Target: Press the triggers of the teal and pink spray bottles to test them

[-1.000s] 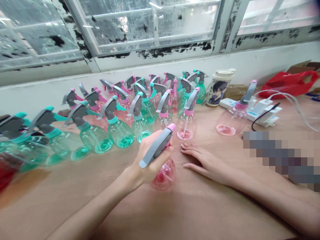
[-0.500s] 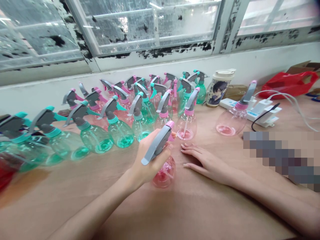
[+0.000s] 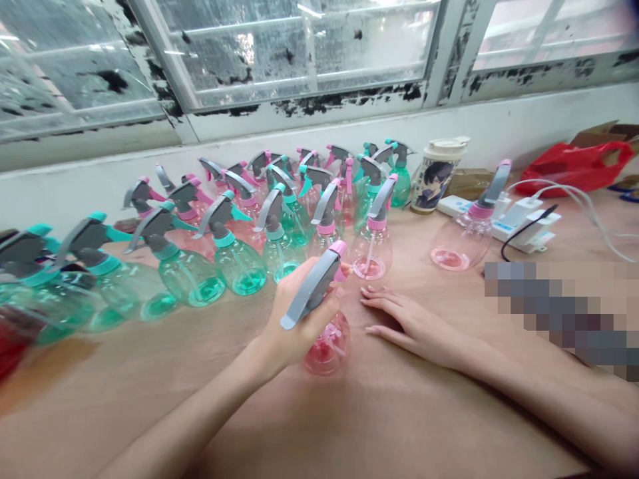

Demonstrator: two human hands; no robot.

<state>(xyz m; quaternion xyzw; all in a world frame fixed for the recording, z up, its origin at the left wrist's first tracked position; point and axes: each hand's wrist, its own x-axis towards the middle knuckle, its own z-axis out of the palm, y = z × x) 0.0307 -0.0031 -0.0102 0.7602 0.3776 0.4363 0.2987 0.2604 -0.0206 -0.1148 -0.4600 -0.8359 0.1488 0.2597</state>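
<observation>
My left hand point(image 3: 299, 313) is wrapped around the neck and trigger of a pink spray bottle point(image 3: 327, 352) with a grey head and pink nozzle. The bottle stands upright on the wooden table point(image 3: 239, 406); the hand hides its collar and part of its trigger. To its right, my right hand point(image 3: 409, 322) lies palm down on the tabletop, fingers stretched out and holding nothing. Just beyond those fingertips is another pink spray bottle point(image 3: 372, 256). A row of green spray bottles point(image 3: 242, 269) runs off to the left.
More pink and green bottles crowd behind the front row, near the white wall. A lidded cup point(image 3: 438, 176), a lone pink spray bottle point(image 3: 462, 239), a power strip point(image 3: 522, 226) with cables and a red plastic bag point(image 3: 574, 169) sit on the right. A blurred patch point(image 3: 559, 313) covers something there.
</observation>
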